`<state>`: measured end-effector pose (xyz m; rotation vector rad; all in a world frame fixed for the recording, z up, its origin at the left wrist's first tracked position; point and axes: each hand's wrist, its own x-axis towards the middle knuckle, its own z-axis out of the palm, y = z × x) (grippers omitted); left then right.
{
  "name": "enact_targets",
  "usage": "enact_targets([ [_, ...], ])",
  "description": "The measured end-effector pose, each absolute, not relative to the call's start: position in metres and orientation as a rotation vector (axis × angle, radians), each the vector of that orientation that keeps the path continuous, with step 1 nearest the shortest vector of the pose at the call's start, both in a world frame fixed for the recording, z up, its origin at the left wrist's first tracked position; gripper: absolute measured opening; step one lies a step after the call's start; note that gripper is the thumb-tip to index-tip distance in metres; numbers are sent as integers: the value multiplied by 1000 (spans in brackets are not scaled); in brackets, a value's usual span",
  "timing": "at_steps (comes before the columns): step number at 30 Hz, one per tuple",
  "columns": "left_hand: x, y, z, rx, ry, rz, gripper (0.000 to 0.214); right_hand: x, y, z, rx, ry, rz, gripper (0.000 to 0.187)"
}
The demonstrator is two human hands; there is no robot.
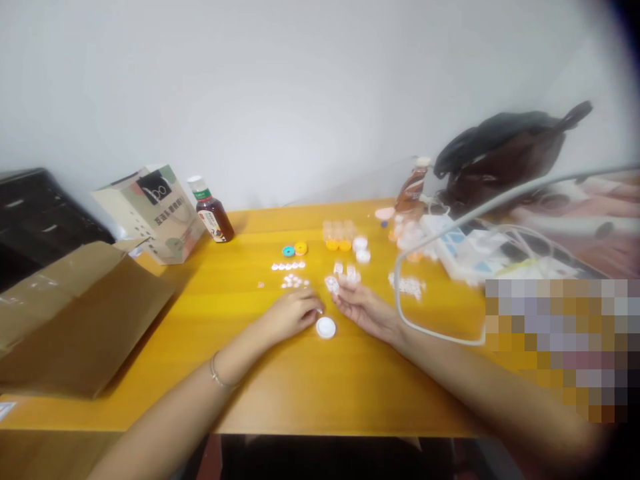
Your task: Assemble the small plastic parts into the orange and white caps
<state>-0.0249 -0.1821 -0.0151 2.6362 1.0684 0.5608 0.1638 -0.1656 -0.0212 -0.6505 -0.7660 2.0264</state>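
My left hand (295, 312) rests knuckles-up on the yellow wooden table (310, 387), fingers curled together, beside a white round cap (325, 327). Whether it holds anything is hidden. My right hand (361, 308) lies palm-up just right of it, fingertips pinching a small clear vial (332, 285). Rows of small white pills (290, 281) lie just beyond my left hand. More small clear vials (349, 271) stand beyond my right hand.
A brown medicine bottle (214, 217), a paper carton (153, 213) and an open cardboard box (75, 320) are at left. Teal and yellow caps (295, 250), orange-capped vials (339, 235), a white cable (430, 320), a dark bag (505, 157) and clutter are at right.
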Motion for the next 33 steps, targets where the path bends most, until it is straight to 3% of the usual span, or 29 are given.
enact_targets([
  [7, -31, -181, -16, 2596, 1065, 676, 35, 165, -165, -20, -666, -797, 2050, 22],
  [17, -35, -174, -22, 2181, 1062, 993, 16, 166, -164, -22, -704, -807, 2061, 23],
  [23, -34, -177, -22, 1752, 1164, 1021, 28, 166, -164, -21, -721, -811, 2042, 22],
  [28, -33, -179, -11, 1838, 1205, 1172, 20, 165, -167, -20, -744, -797, 2026, 18],
  [33, -33, -179, -9, 1544, 1142, 1185, 24, 165, -167, -21, -772, -774, 2003, 14],
])
